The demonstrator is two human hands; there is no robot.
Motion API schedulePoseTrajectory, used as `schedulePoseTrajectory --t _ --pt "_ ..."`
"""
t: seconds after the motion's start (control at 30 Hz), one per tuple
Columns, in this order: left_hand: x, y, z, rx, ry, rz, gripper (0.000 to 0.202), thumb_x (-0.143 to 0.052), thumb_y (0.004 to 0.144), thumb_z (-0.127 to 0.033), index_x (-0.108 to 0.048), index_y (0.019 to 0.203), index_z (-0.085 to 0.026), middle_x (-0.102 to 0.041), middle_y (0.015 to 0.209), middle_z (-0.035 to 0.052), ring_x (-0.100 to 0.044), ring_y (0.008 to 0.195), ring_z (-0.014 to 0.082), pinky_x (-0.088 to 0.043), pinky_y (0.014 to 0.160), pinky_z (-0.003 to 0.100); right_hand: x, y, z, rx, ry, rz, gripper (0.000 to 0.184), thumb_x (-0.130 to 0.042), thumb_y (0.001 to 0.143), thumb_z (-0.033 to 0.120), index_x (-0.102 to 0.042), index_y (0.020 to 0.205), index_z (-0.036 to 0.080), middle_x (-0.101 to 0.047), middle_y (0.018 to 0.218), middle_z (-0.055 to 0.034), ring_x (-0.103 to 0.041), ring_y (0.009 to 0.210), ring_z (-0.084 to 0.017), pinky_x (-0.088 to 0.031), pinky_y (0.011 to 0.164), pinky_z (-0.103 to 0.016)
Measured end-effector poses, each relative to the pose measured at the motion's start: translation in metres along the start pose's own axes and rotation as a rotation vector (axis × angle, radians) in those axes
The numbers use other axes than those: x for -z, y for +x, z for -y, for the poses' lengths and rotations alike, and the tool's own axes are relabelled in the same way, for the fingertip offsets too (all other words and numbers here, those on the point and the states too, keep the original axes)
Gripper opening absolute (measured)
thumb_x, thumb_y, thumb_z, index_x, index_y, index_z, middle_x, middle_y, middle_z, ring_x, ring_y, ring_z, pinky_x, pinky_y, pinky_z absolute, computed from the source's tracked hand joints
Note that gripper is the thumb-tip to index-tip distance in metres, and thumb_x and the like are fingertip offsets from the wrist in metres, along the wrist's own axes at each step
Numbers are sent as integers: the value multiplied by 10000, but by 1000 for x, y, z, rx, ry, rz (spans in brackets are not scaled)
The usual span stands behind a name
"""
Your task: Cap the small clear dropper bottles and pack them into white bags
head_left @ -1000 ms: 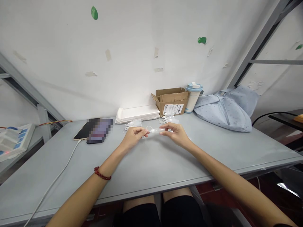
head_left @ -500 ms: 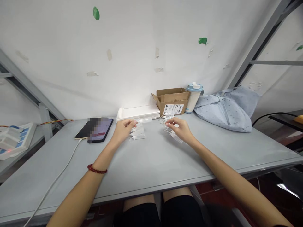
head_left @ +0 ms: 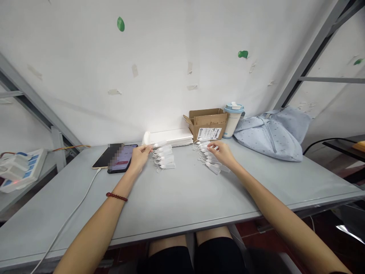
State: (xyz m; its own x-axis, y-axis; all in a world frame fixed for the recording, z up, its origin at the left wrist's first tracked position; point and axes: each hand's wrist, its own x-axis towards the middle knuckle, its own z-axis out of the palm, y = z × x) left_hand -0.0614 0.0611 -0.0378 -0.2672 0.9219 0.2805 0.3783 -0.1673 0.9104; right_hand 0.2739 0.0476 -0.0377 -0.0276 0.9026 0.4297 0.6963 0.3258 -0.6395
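My left hand [head_left: 141, 155] is closed in a pinch at the left end of the top white plastic tag [head_left: 160, 144] in a left-hand row. Below it lie several more translucent white tags [head_left: 167, 158], their thin string loops pointing left. My right hand [head_left: 221, 152] has thumb and forefinger pinched together over a second group of white tags [head_left: 212, 168], at the end of one near its top. The palm and fingers partly cover that group. These right-hand tags fan out toward the lower right.
Behind the tags are a white stack [head_left: 172, 136], an open cardboard box [head_left: 209, 123] and a blue-lidded cup [head_left: 232, 120]. A pale blue cloth bag [head_left: 270, 137] lies right. Two phones [head_left: 122, 161] and a white cable [head_left: 76, 207] lie left, beyond them a power strip [head_left: 31, 167].
My left hand has moved left, bringing a white tag to the top of the left row. My right hand has shifted slightly right over its group, where more tags now show.
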Motion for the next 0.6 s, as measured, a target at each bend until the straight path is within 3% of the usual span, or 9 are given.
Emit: schedulePoseTrajectory --t 0.27,0.6 --pt "-6 2 12 -208 137 75 329 -537 727 -422 -686 761 -130 -700 759 56 -596 718 197 -436 702 295 -4 3 -11 -9 -56 -2 122 -573 755 230 -638 842 175 -671 934 -67 -568 832 -194 -436 714 -314" --pt "-1 2 9 -221 225 50 340 -526 745 -403 -698 857 -132 -712 843 83 -607 750 204 -449 732 306 -3 4 -14 3 -112 46 245 -556 766 209 -635 997 191 -651 1085 -87 -579 947 -229 -477 751 -361"
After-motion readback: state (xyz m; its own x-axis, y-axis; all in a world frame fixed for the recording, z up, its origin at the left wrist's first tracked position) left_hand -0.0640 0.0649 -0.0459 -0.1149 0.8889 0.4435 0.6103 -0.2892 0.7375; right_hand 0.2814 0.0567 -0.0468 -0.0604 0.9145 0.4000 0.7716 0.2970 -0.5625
